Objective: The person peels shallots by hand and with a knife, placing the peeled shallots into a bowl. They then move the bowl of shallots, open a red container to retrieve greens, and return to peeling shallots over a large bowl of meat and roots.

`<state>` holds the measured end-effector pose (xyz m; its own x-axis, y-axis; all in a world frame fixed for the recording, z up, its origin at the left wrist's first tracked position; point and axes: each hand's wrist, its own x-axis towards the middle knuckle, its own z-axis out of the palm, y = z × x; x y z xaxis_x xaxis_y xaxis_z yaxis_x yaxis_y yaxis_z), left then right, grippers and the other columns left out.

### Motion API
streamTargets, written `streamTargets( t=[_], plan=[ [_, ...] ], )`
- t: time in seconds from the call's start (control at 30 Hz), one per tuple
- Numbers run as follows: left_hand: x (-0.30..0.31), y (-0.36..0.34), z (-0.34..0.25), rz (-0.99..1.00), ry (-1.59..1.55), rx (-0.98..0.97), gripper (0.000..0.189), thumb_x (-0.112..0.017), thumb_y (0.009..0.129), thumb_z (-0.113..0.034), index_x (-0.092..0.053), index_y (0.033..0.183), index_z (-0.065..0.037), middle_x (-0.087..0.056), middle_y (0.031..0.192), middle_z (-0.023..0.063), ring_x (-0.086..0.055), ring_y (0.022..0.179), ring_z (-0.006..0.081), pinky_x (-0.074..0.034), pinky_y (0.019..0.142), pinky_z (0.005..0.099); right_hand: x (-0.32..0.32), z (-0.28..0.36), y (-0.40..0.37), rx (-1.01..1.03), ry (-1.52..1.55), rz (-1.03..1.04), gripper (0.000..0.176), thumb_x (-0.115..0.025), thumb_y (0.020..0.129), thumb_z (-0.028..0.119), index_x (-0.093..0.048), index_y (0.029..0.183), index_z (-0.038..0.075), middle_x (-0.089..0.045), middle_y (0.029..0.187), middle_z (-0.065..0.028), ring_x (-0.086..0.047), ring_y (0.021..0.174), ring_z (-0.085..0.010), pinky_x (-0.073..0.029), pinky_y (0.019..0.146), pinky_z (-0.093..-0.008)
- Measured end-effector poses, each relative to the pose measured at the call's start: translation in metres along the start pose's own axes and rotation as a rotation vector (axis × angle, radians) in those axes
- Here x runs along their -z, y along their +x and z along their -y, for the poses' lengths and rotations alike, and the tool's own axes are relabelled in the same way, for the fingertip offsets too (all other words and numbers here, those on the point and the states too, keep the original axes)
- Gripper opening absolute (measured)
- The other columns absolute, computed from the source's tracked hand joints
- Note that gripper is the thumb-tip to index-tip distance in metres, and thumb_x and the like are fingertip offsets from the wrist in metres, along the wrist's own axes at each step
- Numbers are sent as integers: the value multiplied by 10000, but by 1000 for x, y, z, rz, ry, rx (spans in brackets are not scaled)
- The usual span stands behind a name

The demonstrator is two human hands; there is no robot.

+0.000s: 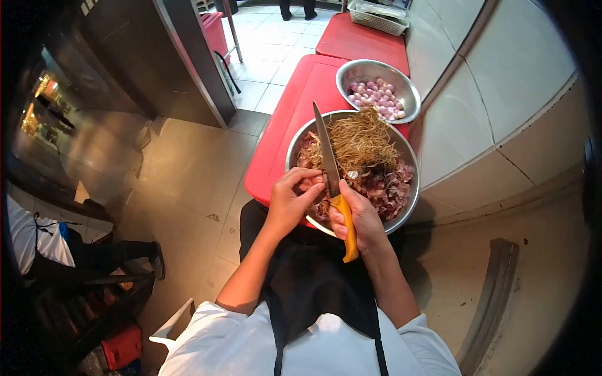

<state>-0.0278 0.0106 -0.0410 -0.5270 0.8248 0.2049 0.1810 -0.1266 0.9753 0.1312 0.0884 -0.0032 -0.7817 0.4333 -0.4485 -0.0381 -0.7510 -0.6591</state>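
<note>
My right hand (356, 216) is wrapped round the yellow handle of a knife (327, 147), its blade pointing up and away over a large metal bowl (414, 194). Left of the blade, my left hand (300, 195) has its thumb and fingers pinched close together; what they hold is too small to name. The bowl contains reddish-purple peelings (390, 194) with a clump of dry, stringy roots (364, 141) on top. Just behind it, a smaller metal bowl (412, 103) holds several peeled shallots (376, 97).
Both bowls are on a red lid (282, 125). Farther back, a second red lid (360, 41) bears a white basket (379, 20). A tiled wall (508, 81) runs along the right. People's legs show at top (298, 7) and lower left (119, 254).
</note>
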Motion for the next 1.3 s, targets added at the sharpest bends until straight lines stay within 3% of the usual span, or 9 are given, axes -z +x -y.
streamTargets(
  t=[0.1, 0.27, 0.47, 0.57, 0.67, 0.77, 0.97, 1.17, 1.3],
  plan=[
    [1, -5, -1, 37, -321, 153, 253, -693, 913, -15, -668, 1161, 30, -682, 1015, 57, -637, 905, 95, -510, 824, 233, 5, 1, -2, -31, 84, 53, 341, -465, 1051, 471, -530, 1059, 136, -469, 595, -4, -422, 394, -83, -370, 377, -206],
    [10, -2, 0, 43, -532, 174, 305, -561, 1001, -104, -601, 1277, 18, -689, 1145, 120, -652, 978, 156, -521, 914, 297, 16, 3, -3, -37, 156, 58, 352, -445, 1057, 475, -518, 1037, 132, -460, 585, 9, -423, 394, -81, -373, 375, -205],
    [8, -5, -2, 62, -593, 192, 313, -633, 959, -68, -608, 1264, -1, -674, 1193, 137, -656, 1029, 174, -525, 937, 302, -4, 7, -25, 69, -151, -164, 397, -402, 1070, 467, -512, 940, 108, -470, 576, 2, -428, 396, -78, -376, 370, -220],
    [8, -4, 3, 64, -615, 233, 333, -666, 939, -58, -606, 1263, -8, -660, 1235, 136, -649, 1053, 164, -524, 933, 298, -5, 6, -35, 162, -358, -131, 391, -417, 1071, 422, -568, 1135, 67, -472, 596, 2, -431, 425, -70, -371, 397, -214],
    [2, -4, -10, 63, -686, 242, 330, -668, 938, -61, -609, 1259, -9, -659, 1244, 123, -644, 1074, 155, -528, 939, 301, -9, 4, -41, 236, -449, -115, 507, -440, 1068, 345, -450, 1470, 36, -457, 611, 12, -407, 448, -50, -342, 414, -192],
    [-3, -5, -13, 85, -781, 255, 321, -639, 956, -46, -597, 1272, -3, -680, 1175, 81, -641, 1084, 129, -527, 950, 295, -5, -1, -40, 246, -408, -59, 554, -443, 1071, 299, -325, 1555, 55, -446, 610, 17, -390, 451, -45, -341, 423, -192],
    [-8, -10, -16, 48, -785, 241, 321, -668, 933, -24, -609, 1246, 18, -680, 1167, 90, -646, 1077, 147, -524, 976, 301, -7, -3, -42, 300, -479, -9, 522, -461, 1071, 233, -347, 1547, 54, -444, 607, 37, -399, 471, -24, -334, 439, -190],
    [-11, -11, -25, -79, -490, 198, 330, -720, 876, 44, -636, 1194, 42, -690, 1098, 89, -676, 975, 133, -559, 882, 261, -6, -3, -45, 356, -572, 18, 526, -479, 1065, 238, -357, 1547, 66, -440, 603, 50, -400, 488, -14, -326, 449, -194],
    [-14, -18, -28, -68, -428, 53, 296, -711, 847, 103, -662, 1136, 61, -679, 1099, 88, -680, 955, 123, -552, 864, 238, -7, -6, -46, 349, -532, 15, 532, -485, 1063, 253, -360, 1547, 70, -436, 606, 50, -390, 490, -13, -325, 453, -191]
  ],
)
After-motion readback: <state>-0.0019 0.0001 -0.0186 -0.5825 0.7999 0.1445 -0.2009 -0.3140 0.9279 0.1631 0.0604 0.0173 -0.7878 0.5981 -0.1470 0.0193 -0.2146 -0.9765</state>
